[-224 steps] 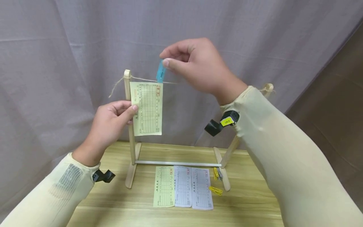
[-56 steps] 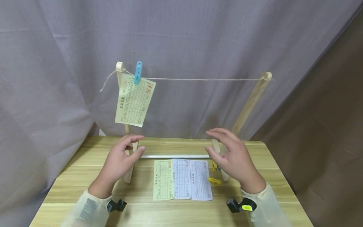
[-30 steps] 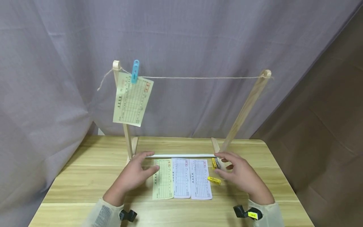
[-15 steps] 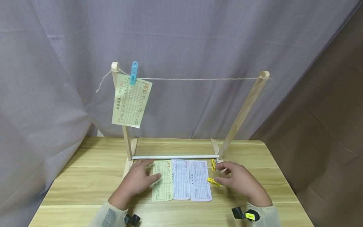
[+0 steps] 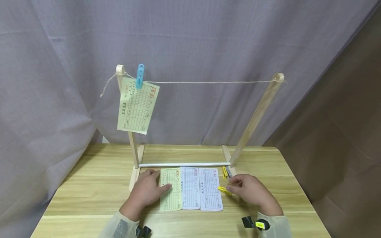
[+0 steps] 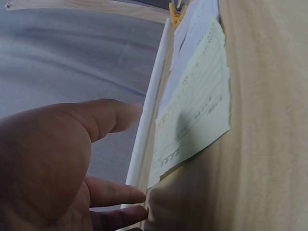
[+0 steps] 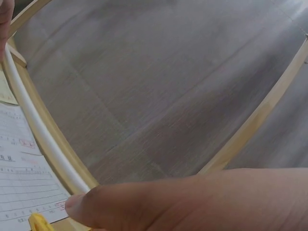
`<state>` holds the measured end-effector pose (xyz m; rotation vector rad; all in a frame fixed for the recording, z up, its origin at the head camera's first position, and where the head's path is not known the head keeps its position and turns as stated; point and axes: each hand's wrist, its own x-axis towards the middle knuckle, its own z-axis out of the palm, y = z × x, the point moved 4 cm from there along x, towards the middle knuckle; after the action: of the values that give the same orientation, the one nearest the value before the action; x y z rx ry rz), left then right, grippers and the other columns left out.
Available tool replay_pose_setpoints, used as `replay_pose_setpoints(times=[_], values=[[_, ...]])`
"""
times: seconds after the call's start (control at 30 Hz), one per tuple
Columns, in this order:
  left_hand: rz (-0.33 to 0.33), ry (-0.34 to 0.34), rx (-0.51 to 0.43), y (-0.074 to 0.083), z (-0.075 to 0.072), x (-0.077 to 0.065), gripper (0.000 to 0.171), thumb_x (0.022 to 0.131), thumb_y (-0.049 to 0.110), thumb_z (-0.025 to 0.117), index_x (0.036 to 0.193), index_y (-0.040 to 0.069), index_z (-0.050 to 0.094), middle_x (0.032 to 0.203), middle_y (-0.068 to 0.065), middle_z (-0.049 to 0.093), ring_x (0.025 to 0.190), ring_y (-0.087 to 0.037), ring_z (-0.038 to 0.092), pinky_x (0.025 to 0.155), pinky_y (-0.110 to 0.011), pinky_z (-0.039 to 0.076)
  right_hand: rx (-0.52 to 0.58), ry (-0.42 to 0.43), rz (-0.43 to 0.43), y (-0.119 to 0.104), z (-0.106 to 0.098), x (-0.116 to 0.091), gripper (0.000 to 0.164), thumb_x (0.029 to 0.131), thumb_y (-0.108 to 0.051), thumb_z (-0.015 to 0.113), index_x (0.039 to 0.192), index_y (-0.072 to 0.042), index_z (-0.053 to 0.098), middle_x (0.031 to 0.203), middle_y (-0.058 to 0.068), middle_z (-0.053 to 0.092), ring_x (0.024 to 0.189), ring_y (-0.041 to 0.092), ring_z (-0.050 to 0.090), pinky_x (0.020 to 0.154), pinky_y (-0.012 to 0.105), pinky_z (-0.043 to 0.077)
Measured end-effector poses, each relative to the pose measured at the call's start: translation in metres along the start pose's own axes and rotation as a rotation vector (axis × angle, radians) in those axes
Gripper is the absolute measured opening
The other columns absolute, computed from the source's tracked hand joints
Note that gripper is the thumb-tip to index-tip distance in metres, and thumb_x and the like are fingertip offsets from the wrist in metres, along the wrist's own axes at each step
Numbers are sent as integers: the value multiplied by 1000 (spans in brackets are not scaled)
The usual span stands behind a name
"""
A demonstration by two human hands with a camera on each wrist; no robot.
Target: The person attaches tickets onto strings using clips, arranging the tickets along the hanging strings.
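Observation:
My left hand [image 5: 147, 188] lies at the left edge of a yellow-green receipt slip [image 5: 174, 195], its thumb over the paper. In the left wrist view, the thumb stands apart from the slip [image 6: 197, 110] and the fingertips are low by the tabletop. On the right, my right hand [image 5: 251, 190] hovers at the end of a yellow clothespin [image 5: 224, 190], thumb and forefinger close to it; whether they touch is unclear. Two whitish slips, one in the middle [image 5: 190, 195] and one on the right [image 5: 211, 195], lie alongside the yellow-green one.
A wooden stand has a left post [image 5: 133, 148], a right post [image 5: 256, 119], a white bottom rod [image 5: 184, 164] and a string [image 5: 208, 82]. From the string, a blue clothespin [image 5: 140, 76] holds another yellow-green slip [image 5: 138, 109]. Another yellow clothespin [image 5: 224, 173] and a grey clothespin [image 5: 229, 172] lie near the right foot.
Earlier my hands clipped the slip to the string with the blue clothespin and let go. Both have since come down to the table, left to the yellow-green slip, right to the yellow clothespin.

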<state>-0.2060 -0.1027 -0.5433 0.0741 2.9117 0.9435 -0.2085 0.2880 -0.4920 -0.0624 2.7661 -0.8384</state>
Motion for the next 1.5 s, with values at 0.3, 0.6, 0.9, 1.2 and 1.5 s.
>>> replay_pose_setpoints(times=[0.3,0.6,0.9,1.2,1.5], values=[[-7,33,55,1,10,-1,95,91,63,85,156,-2,62,161,-28,57,148,-50,54,125,-68,43,74,-21,13,10,14,3,29,86,-21,98,107,-12,80,90,0,71,82,18,60,72,33,50],[22,59,181,7,14,-2,95,90,67,83,152,-3,65,154,-26,62,137,-47,60,118,-63,50,-5,-14,32,13,24,8,24,83,-16,99,100,-16,81,90,-1,69,82,18,60,75,35,50],[48,77,251,12,16,-6,95,89,64,87,152,-4,64,153,-27,63,137,-47,60,117,-62,52,-83,17,-1,15,30,8,29,82,-17,101,97,-20,77,95,-1,61,86,17,55,77,36,46],[66,86,225,8,17,-8,79,93,51,88,150,-1,69,152,-23,65,140,-47,60,120,-62,49,-122,40,-36,18,36,7,26,86,-17,99,94,-24,75,94,-2,58,85,16,52,76,35,44],[32,66,154,14,16,-12,58,95,29,87,145,3,73,139,-18,68,125,-42,64,107,-58,59,-129,50,-38,18,37,9,22,88,-14,93,91,-22,74,92,-2,56,82,16,51,73,34,43]])
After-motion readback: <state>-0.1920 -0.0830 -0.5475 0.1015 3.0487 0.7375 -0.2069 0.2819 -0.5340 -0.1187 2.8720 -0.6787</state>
